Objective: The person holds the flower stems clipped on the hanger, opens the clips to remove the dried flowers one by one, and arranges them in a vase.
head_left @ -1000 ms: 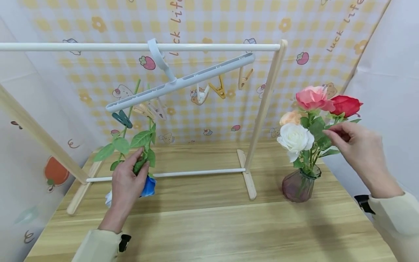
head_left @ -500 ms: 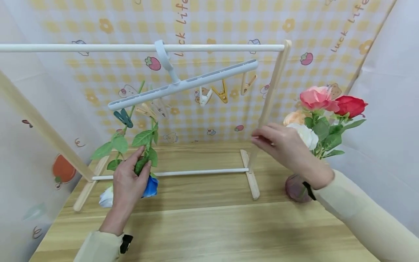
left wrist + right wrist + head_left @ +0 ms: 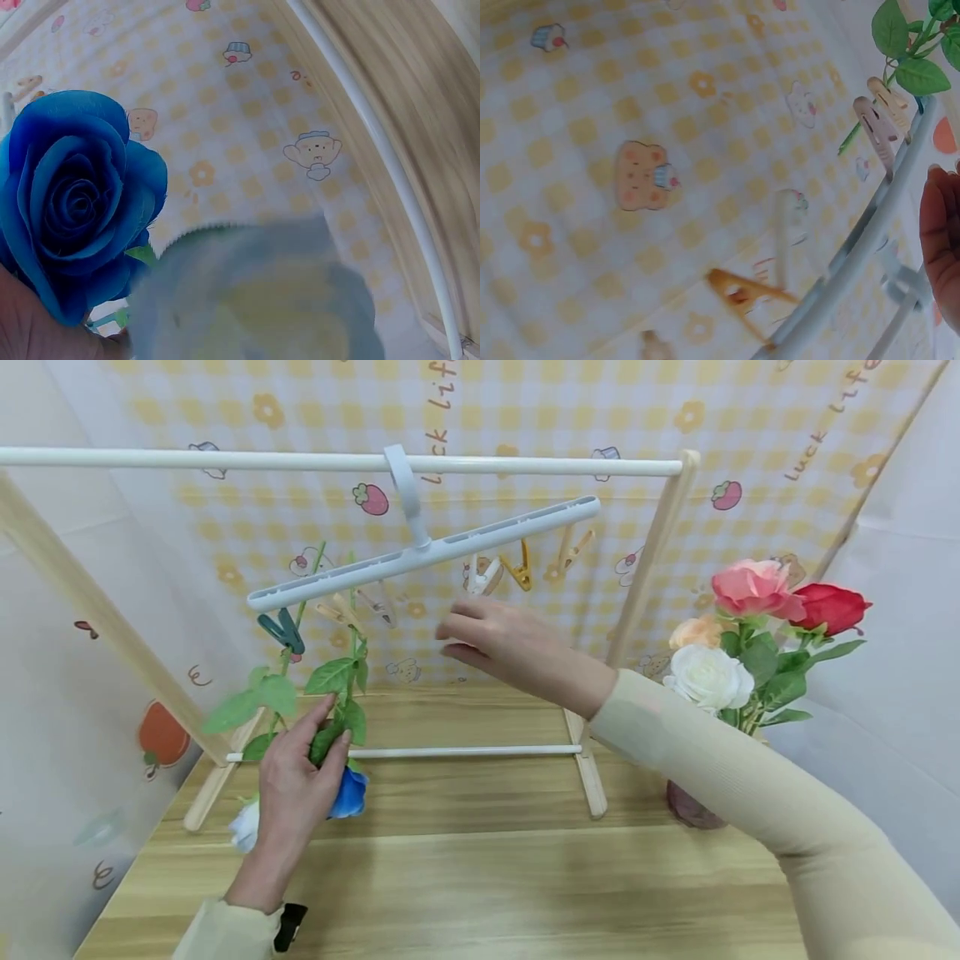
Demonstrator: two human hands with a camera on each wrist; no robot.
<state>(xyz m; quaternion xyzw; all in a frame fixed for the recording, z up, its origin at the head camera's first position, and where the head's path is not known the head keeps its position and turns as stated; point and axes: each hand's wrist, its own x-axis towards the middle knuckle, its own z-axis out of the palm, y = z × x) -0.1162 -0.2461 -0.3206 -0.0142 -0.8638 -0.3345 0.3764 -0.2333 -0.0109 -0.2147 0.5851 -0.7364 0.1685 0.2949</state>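
Note:
My left hand (image 3: 296,785) holds the leafy stem of an upside-down blue rose (image 3: 349,793). That stem runs up to a beige clothespin (image 3: 342,614) on the pale blue clip hanger (image 3: 422,557). Beside it a whitish-blue rose (image 3: 246,825) hangs head down from a dark green clothespin (image 3: 281,631); my left hand partly covers it. Both blooms fill the left wrist view, the blue rose (image 3: 79,202) sharp and the pale one (image 3: 262,300) blurred. My right hand (image 3: 517,647), fingers loosely bent and holding nothing, is in the air below the white clothespin (image 3: 480,577).
The hanger tilts down to the left on the rack's white top rail (image 3: 285,461). Yellow (image 3: 521,568) and tan (image 3: 576,550) clothespins hang at its right. A purple glass vase (image 3: 690,810) holds pink, red, peach and white roses (image 3: 709,678), partly behind my right sleeve.
My right hand has swept left from beside the vase flowers, past the rack's right post, to below the hanger. The left hand keeps its hold on the stem; the view has shifted slightly.

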